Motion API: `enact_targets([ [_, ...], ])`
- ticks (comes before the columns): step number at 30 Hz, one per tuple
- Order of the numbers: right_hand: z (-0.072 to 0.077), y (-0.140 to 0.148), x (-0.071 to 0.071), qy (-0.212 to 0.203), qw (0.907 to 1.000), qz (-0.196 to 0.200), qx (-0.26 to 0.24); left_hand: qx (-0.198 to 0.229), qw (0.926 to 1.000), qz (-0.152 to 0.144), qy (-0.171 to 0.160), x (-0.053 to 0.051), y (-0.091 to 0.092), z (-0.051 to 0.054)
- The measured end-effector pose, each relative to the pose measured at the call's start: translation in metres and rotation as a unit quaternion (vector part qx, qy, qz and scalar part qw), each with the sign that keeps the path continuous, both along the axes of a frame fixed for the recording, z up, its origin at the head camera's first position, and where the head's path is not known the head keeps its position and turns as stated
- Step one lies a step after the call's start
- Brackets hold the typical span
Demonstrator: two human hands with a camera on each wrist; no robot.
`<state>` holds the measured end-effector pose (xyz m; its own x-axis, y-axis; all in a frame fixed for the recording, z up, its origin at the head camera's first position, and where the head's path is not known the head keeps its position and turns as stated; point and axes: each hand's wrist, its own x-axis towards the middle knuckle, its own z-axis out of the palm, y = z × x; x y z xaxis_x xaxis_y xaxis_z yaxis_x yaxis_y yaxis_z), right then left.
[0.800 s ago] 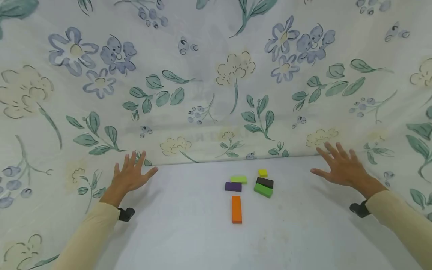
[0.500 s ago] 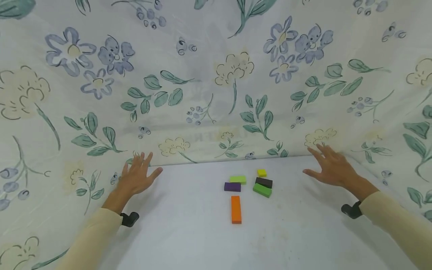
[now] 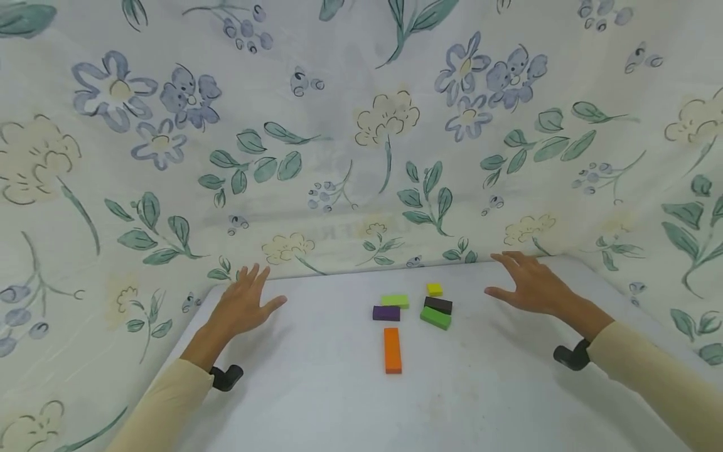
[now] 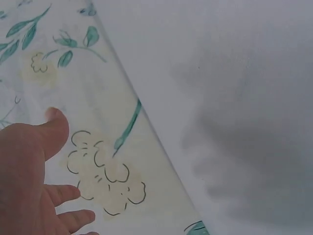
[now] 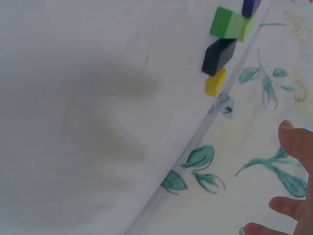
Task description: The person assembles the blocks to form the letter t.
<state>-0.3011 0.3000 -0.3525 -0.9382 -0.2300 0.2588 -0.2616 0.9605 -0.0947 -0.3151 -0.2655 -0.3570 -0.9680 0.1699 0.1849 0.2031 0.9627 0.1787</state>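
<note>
Left hand (image 3: 240, 306) and right hand (image 3: 528, 285) sit closer together than a moment ago

Both bare hands are further inward over the white tabletop (image 3: 327, 376), fingers spread and thumbs apart. Between them lie six plain, straight-edged blocks. A long orange block (image 3: 392, 350) lies nearest the viewer, lengthwise. Beyond it, a dark purple block (image 3: 386, 313) sits just in front of a lime-green block (image 3: 395, 301). To their right, a bright green block (image 3: 435, 317) slants up against a black block (image 3: 438, 306), with a small yellow cube-like block (image 3: 434, 289) just behind. The tabletop's back edge meets a floral cloth (image 3: 339, 157) near the yellow block. White surface separates each hand from the blocks, a wider stretch on the left.
</note>
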Motion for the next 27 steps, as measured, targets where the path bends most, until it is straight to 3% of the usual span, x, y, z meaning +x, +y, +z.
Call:
enact_targets([
  [9,-0.008,-0.02,0.008,0.014,0.9979,0.055,-0.029,0.011,0.9996,-0.022,-0.014,0.004,0.017,-0.004],
  [13,-0.011,-0.033,0.01,-0.004,0.996,0.072,-0.052,0.043,0.998,-0.035,-0.028,0.006,0.023,-0.006],
  [19,-0.018,-0.057,0.009,-0.026,0.9881,0.101,-0.112,0.117,0.9901,-0.06,-0.048,0.011,0.04,-0.009],
  [27,-0.025,-0.078,0.007,-0.061,0.9784,0.122,-0.155,0.166,0.9793,-0.089,-0.075,0.024,0.073,-0.022],
])
